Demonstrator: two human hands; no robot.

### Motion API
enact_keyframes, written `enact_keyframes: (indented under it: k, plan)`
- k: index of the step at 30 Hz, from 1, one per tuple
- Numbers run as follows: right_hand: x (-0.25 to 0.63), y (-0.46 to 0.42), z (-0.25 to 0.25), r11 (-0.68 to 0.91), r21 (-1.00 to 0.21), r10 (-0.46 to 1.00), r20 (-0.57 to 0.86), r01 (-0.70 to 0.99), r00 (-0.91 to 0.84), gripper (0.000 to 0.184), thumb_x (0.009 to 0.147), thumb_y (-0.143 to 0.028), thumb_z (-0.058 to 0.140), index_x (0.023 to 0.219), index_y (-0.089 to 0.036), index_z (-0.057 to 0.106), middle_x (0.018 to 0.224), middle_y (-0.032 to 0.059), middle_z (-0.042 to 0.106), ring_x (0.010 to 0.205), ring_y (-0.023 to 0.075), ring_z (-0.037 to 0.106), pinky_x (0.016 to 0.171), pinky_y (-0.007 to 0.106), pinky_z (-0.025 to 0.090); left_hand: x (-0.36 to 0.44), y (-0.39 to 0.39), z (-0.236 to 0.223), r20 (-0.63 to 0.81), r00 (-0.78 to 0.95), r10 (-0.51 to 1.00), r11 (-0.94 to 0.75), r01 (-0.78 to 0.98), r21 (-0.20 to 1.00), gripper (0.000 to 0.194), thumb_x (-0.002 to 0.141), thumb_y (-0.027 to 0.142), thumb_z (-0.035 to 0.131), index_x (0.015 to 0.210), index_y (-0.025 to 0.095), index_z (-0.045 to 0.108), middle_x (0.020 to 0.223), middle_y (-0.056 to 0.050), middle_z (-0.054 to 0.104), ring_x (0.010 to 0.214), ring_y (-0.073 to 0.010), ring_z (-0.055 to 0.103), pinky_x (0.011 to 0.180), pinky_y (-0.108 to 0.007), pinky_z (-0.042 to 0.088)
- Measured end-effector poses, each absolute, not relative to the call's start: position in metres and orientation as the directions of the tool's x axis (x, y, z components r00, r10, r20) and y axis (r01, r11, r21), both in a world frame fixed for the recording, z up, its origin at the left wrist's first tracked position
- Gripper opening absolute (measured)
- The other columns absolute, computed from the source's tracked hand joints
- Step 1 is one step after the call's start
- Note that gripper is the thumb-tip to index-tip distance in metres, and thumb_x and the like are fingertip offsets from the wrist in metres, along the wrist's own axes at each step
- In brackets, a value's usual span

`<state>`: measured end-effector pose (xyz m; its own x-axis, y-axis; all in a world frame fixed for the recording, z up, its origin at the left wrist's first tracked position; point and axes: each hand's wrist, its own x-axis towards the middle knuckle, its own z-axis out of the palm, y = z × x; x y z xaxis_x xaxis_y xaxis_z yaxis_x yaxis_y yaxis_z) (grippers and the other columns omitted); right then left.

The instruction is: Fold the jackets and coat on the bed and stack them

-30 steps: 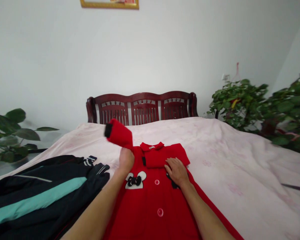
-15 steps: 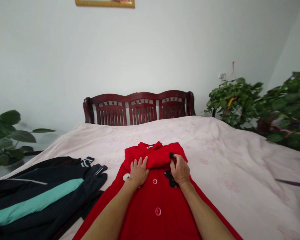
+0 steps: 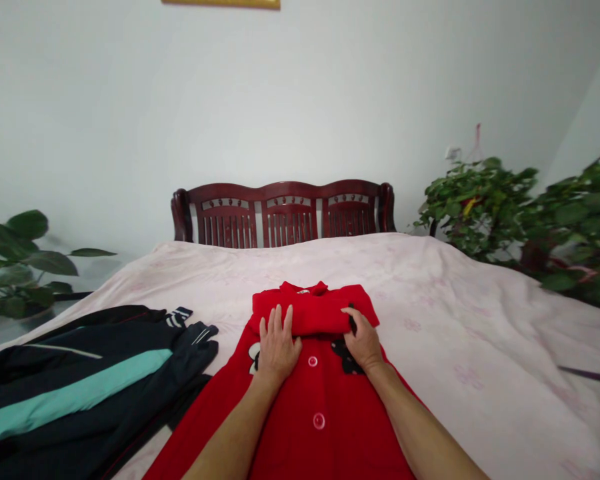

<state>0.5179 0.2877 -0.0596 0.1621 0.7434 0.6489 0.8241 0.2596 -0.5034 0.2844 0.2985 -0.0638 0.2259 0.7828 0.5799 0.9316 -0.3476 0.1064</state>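
A red child's coat (image 3: 317, 393) lies face up on the bed, with its sleeves folded across the chest in a thick band below the collar. My left hand (image 3: 279, 343) rests flat on the lower edge of that band, fingers spread, partly covering a white appliqué. My right hand (image 3: 363, 340) lies on the band's right end, next to a black cuff (image 3: 353, 324) at my fingertips. A black bow patch (image 3: 347, 357) shows just below that hand. Round pink buttons run down the coat's front.
A black and teal jacket (image 3: 80, 380) lies on the pale pink bedsheet (image 3: 470, 313) to the left of the coat. A dark wooden headboard (image 3: 285, 213) stands behind the bed. Leafy green plants (image 3: 480, 207) rise at the right, with another plant (image 3: 20, 260) at the left.
The sleeve my left hand held up has come down and now lies folded across the chest. My left hand rests flat on the band, and my right hand has shifted onto its right end.
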Motion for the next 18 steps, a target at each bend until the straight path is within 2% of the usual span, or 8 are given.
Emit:
enact_keyframes:
  k: [4,7,10,12,15,16,18]
  plan:
    - [0.536,0.296,-0.044,0.294,-0.451,0.724,0.681,0.843,0.112,0.056,0.078,-0.011,0.041,0.129,-0.021,0.060,0.133,0.0053,0.064,0.128,0.0220,0.055,0.111,0.037,0.042,0.283,0.297,-0.062,0.581,0.218,0.784,-0.350,0.929,0.124,0.075,0.084,0.031,0.058,0.154,0.022,0.033,0.160,-0.015,0.034,0.148,-0.0323,0.028,0.120,-0.056,0.019]
    - [0.558,0.301,-0.039,0.179,-0.415,0.814,0.571,0.892,0.102,0.061,0.072,-0.005,0.039,0.124,-0.025,0.066,0.127,0.0012,0.068,0.122,0.0206,0.060,0.107,0.035,0.045,0.283,0.298,-0.061,0.527,0.245,0.814,-0.362,0.923,0.130,0.067,0.086,0.033,0.056,0.150,0.026,0.041,0.155,-0.013,0.043,0.144,-0.0326,0.035,0.118,-0.058,0.022]
    - [0.567,0.302,-0.034,0.065,-0.405,0.842,0.512,0.912,0.168,0.058,0.071,-0.005,0.038,0.115,-0.022,0.072,0.127,0.0051,0.068,0.124,0.0240,0.058,0.110,0.041,0.043,0.284,0.299,-0.061,0.505,0.265,0.821,-0.374,0.919,0.125,0.063,0.088,0.034,0.054,0.149,0.025,0.043,0.152,-0.013,0.047,0.142,-0.0328,0.038,0.117,-0.058,0.023]
    - [0.558,0.301,-0.027,0.032,-0.383,0.791,0.574,0.923,0.211,0.056,0.079,-0.009,0.037,0.126,-0.019,0.067,0.138,0.0092,0.060,0.133,0.0277,0.049,0.114,0.048,0.036,0.284,0.299,-0.062,0.501,0.273,0.821,-0.379,0.918,0.120,0.063,0.088,0.035,0.053,0.149,0.025,0.043,0.151,-0.013,0.048,0.141,-0.0333,0.038,0.117,-0.058,0.023]
    - [0.529,0.297,-0.017,0.072,-0.239,0.710,0.695,0.968,0.118,0.053,0.093,-0.022,0.036,0.144,-0.019,0.050,0.154,0.0102,0.044,0.145,0.0290,0.032,0.119,0.052,0.024,0.284,0.300,-0.063,0.491,0.275,0.827,-0.375,0.920,0.115,0.063,0.089,0.035,0.053,0.150,0.026,0.041,0.151,-0.013,0.048,0.141,-0.0334,0.039,0.117,-0.058,0.024]
    - [0.519,0.295,-0.018,0.104,-0.170,0.717,0.696,0.980,0.045,0.053,0.095,-0.027,0.037,0.147,-0.020,0.047,0.157,0.0097,0.039,0.147,0.0290,0.028,0.120,0.052,0.020,0.284,0.300,-0.063,0.489,0.275,0.828,-0.374,0.920,0.115,0.063,0.089,0.034,0.052,0.150,0.026,0.041,0.151,-0.013,0.048,0.141,-0.0334,0.039,0.117,-0.058,0.024]
    - [0.504,0.293,-0.027,0.158,-0.069,0.804,0.589,0.985,-0.088,0.053,0.096,-0.034,0.039,0.148,-0.023,0.045,0.159,0.0088,0.037,0.149,0.0286,0.024,0.121,0.052,0.016,0.284,0.301,-0.063,0.487,0.280,0.827,-0.378,0.919,0.114,0.061,0.090,0.033,0.051,0.150,0.026,0.042,0.151,-0.013,0.048,0.141,-0.0334,0.039,0.116,-0.058,0.024]
